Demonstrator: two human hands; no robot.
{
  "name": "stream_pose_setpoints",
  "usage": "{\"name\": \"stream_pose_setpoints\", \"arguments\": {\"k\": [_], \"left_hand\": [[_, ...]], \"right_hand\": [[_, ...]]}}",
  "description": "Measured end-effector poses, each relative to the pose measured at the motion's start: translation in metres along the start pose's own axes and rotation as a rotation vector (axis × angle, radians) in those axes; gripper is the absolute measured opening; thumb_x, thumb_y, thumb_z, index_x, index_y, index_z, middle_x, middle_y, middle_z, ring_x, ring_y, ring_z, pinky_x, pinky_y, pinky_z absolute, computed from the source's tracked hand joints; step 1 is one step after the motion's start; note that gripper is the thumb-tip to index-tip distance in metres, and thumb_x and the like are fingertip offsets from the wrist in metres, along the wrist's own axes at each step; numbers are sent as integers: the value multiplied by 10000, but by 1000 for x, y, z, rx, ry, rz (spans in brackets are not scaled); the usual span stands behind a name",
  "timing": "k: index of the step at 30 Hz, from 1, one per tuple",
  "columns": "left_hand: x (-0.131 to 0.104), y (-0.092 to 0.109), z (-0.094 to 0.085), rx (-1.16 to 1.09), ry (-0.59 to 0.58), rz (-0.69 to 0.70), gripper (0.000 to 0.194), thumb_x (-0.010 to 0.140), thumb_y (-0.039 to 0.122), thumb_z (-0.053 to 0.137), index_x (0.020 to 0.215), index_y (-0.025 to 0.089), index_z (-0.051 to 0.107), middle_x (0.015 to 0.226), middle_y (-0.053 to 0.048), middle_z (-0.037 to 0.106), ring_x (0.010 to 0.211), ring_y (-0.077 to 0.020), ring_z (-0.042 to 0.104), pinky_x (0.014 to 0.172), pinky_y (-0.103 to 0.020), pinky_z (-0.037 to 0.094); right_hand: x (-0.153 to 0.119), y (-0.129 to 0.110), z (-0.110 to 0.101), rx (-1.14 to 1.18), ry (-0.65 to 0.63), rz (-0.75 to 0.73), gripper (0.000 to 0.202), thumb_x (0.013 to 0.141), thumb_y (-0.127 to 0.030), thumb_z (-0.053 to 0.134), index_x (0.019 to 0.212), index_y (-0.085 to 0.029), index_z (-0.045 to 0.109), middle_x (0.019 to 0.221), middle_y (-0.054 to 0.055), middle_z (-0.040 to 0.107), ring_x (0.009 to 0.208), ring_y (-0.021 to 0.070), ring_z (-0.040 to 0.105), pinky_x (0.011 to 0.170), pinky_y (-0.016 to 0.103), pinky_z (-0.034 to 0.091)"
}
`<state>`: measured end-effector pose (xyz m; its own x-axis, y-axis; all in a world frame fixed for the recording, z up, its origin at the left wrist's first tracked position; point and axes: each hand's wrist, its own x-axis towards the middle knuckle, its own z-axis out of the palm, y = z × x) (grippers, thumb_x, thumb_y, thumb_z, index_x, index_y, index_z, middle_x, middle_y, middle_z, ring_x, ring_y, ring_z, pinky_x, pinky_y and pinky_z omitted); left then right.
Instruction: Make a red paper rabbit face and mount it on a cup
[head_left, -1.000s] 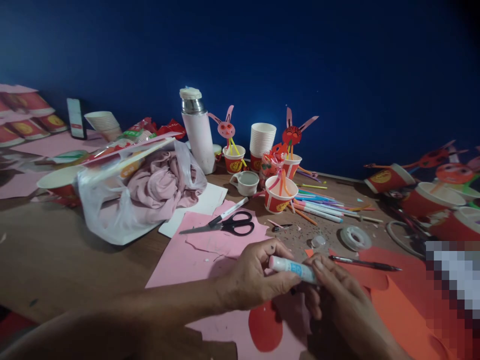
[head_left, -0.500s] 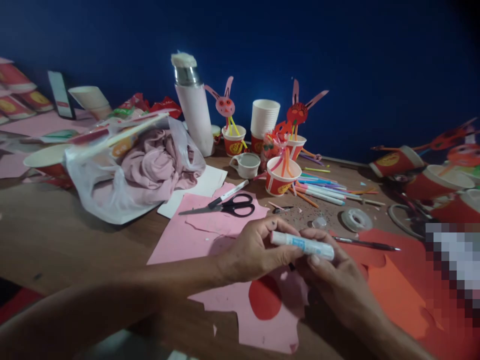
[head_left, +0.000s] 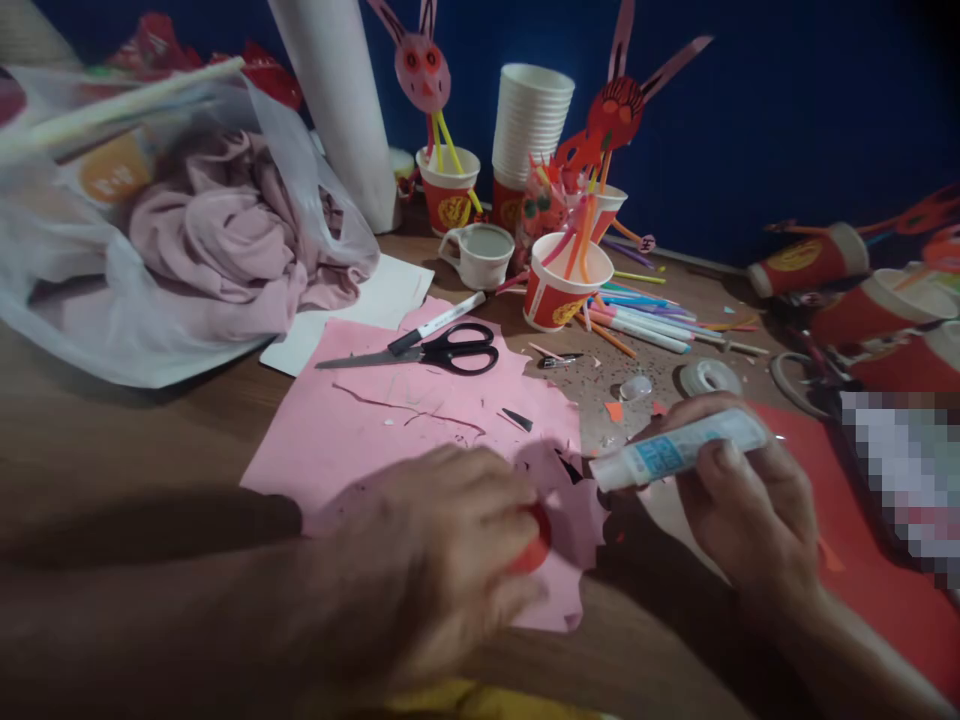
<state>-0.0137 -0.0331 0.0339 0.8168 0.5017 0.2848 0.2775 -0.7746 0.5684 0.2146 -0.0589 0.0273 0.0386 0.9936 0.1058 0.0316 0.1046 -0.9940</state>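
My right hand is closed round a white glue stick with a blue label, held tilted above the table. The stick's narrower end points left. Blurred by motion, my left hand reaches over a red paper circle, its fingers apart and hiding part of it. Whether the fingertips touch the circle I cannot tell. Beneath the circle lies a torn-edged sheet of pink paper. Black-handled scissors and a marker lie on that sheet's far part, beyond my left hand.
A plastic bag holding pink cloth sits at left, beside a tall white flask. Paper cups with pipe cleaners, a small mug, several markers and a tape roll stand or lie behind. Red paper is at right.
My left hand has left the glue stick and moved down and left over the red circle. My right hand has carried the stick to the right. The view has tilted downward and closer.
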Motion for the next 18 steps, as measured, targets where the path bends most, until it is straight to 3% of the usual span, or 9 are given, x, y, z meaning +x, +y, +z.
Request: {"name": "stream_pose_setpoints", "arguments": {"k": [3,6,9,12,14,16,18], "left_hand": [[-18,15,18,305,-9,115,430,885,461,453,997,94,647,1023,-132,668,934,-256,569,749,-348,419],[-26,17,35,478,-25,154,521,869,536,427,981,84,662,1044,-140,664,937,-271,554,784,-377,398],[-30,13,52,510,-22,196,485,814,561,497,882,120,686,1051,-137,660,951,-297,537,813,-416,384],[-30,10,65,540,12,215,337,772,454,571,798,138,683,1002,-145,665,914,-312,542,754,-429,387],[-27,9,65,517,6,206,339,755,450,579,757,125,676,931,-166,666,853,-312,554,699,-422,384],[-21,7,55,444,13,220,419,802,508,511,744,122,666,869,-159,665,776,-280,556,661,-400,383],[-14,2,36,388,-3,247,252,862,321,500,897,124,653,944,-108,660,789,-228,555,701,-362,391]], "right_hand": [[-3,-2,2,-195,-55,-61,142,856,-400,542,874,-268,593,801,10,671,527,133,577,514,270,473],[-5,-4,4,-410,-80,-117,67,857,-312,554,903,-269,577,807,6,676,493,119,574,520,265,480],[-4,-4,5,-583,-212,-236,109,828,-226,578,932,-256,574,866,35,677,599,151,627,537,267,487],[-1,-2,7,-676,-301,-321,141,812,-201,584,941,-258,576,834,37,687,711,184,657,577,271,503],[0,0,8,-664,-263,-318,157,804,-202,595,945,-270,580,837,33,686,748,193,660,598,274,514],[0,3,7,-595,-192,-265,166,809,-208,592,956,-285,589,870,29,676,729,186,656,589,274,519],[1,5,7,-501,-99,-188,142,823,-228,583,946,-295,603,880,23,665,706,178,649,561,269,514]]}}
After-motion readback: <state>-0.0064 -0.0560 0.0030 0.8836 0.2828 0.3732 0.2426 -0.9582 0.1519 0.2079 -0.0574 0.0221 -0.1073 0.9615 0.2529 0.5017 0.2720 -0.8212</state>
